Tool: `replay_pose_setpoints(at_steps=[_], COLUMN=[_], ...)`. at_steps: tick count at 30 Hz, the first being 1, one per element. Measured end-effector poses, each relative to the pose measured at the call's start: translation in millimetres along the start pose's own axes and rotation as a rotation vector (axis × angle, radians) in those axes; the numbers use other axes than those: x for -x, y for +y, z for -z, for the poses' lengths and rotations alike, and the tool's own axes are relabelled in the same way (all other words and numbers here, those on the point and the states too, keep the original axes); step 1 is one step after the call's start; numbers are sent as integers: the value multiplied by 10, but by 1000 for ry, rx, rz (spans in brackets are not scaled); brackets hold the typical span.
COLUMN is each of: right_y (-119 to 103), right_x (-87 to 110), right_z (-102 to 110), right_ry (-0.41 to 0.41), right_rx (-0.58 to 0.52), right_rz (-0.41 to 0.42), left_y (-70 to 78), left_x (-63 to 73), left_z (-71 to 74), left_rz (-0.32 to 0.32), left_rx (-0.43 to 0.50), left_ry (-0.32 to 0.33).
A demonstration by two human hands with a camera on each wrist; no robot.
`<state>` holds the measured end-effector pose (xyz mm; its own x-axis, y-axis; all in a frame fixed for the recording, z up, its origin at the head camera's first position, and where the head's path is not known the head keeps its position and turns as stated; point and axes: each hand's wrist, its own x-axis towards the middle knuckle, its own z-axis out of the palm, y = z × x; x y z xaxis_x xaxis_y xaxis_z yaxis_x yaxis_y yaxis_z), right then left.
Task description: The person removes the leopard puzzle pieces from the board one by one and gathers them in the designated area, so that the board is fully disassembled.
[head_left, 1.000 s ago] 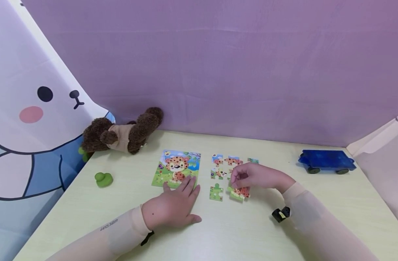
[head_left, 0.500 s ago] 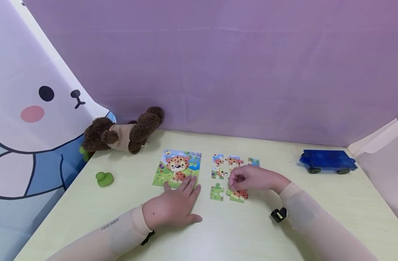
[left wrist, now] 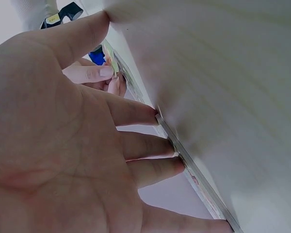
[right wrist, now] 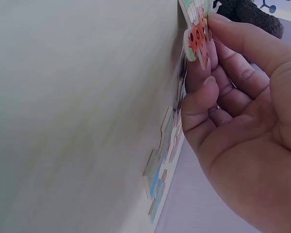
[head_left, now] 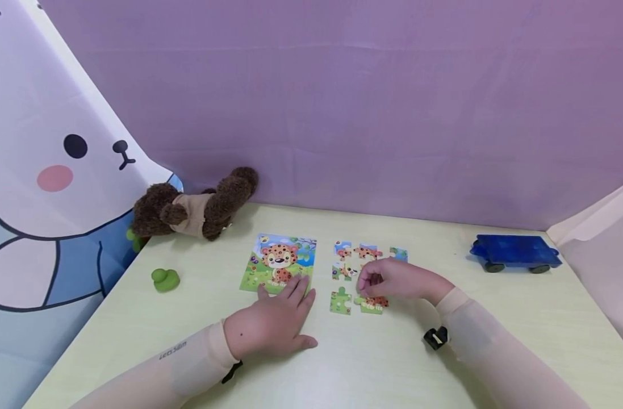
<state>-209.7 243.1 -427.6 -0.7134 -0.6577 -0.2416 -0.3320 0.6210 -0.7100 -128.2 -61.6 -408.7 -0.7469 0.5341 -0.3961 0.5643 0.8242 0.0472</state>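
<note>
My left hand point(head_left: 270, 325) lies with spread, straight fingers on the lower edge of a square leopard picture card point(head_left: 277, 258). In the left wrist view those fingertips point(left wrist: 177, 165) meet the card's edge at the tabletop. My right hand point(head_left: 400, 278) pinches a jigsaw piece point(head_left: 373, 305) showing the leopard's feet between thumb and finger. Close up in the right wrist view, this piece point(right wrist: 198, 36) is tilted up from the table. To its left lies a green corner piece point(head_left: 340, 302). Several other pieces stand in spaced rows behind, partly hidden by my right hand.
A brown plush toy point(head_left: 193, 210) lies at the back left, with a green rubber duck point(head_left: 165, 280) in front of it. On the far right stands a blue toy wagon point(head_left: 515, 251). Purple cloth point(head_left: 342, 113) hangs behind the table.
The right hand has shifted slightly left, and the pinched jigsaw piece has turned to sit straighter beside the green corner piece. The left hand stays on the picture card.
</note>
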Motion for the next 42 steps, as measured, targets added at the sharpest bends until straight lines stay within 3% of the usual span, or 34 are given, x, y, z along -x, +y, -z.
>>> replay_pose_setpoints(at_steps=[16,22,42], right_y=[37,7,-140], right_x=[-2,-19,-150], right_z=[18,52,138], right_ry=[21,72,221], right_rx=[-22,7,-100], right_rz=[-27,-19,-19], left_y=[5,-7,-33], left_x=[-6,-5,-10], left_z=[0,-15,-35], left_rz=[5,-3,9], left_rx=[-7,4,82], left_ry=[6,15,53])
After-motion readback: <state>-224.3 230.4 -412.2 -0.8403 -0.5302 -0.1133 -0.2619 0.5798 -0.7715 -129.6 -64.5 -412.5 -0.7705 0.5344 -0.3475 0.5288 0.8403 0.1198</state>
